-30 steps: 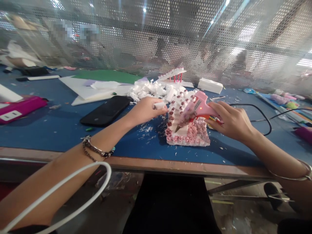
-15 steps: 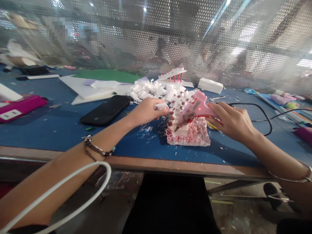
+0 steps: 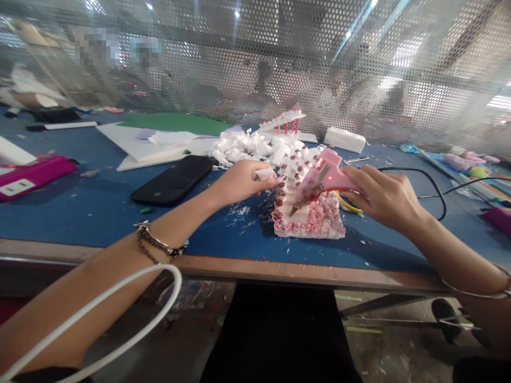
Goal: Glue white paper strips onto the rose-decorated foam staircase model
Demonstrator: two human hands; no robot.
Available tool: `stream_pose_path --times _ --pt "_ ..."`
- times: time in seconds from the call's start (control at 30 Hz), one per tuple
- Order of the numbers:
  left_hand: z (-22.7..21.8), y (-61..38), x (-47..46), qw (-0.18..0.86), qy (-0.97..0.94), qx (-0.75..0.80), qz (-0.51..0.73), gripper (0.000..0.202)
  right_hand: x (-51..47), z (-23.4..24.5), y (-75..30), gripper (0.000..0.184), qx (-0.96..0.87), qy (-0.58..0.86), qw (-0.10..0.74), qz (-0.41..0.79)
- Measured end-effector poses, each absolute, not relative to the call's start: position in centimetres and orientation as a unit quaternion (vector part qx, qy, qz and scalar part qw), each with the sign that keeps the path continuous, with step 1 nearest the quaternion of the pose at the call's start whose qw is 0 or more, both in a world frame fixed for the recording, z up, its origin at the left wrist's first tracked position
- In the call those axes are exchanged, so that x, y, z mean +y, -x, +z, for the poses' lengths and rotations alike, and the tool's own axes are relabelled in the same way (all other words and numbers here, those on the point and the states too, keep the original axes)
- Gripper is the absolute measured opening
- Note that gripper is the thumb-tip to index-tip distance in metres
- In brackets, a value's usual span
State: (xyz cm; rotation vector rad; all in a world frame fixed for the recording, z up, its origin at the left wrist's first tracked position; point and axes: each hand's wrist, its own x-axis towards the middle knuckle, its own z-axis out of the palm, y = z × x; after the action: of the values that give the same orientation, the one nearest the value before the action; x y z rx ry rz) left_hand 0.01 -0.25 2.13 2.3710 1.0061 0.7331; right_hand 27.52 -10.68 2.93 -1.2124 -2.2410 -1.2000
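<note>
Looking down from the head camera at a flower block (image 3: 297,229) on a blue table (image 3: 223,239), set between both hands. Running longways away from the near edge. Pinching a small white piece (image 3: 262,174) in the left hand (image 3: 241,181), thumb and fingers together on it, just beside the block's left side; too hard to tell if touching. Wrapping the right hand (image 3: 385,194) around a pink glue gun (image 3: 333,173), off to the block's right. Slanting down and left with the gun, tip at a bare white step (image 3: 302,214); cannot tell if pressed on it or just above. Hiding much of the block's middle behind the gun. Losing part of a yellow thing (image 3: 349,207) behind the right hand, too little to name. Cutting off a white cord (image 3: 179,284) at the bottom left. Blurring badly past the metal screen (image 3: 223,80).
</note>
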Motion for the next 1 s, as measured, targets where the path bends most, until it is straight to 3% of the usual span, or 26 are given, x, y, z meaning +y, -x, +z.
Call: stream_pose_path --times 1.0 --pt "2.16 -0.15 -0.32 0.208 -0.868 0.367 0.261 0.031 -11.38 3.95 -28.31 0.032 -0.786 0.414 0.142 -0.437"
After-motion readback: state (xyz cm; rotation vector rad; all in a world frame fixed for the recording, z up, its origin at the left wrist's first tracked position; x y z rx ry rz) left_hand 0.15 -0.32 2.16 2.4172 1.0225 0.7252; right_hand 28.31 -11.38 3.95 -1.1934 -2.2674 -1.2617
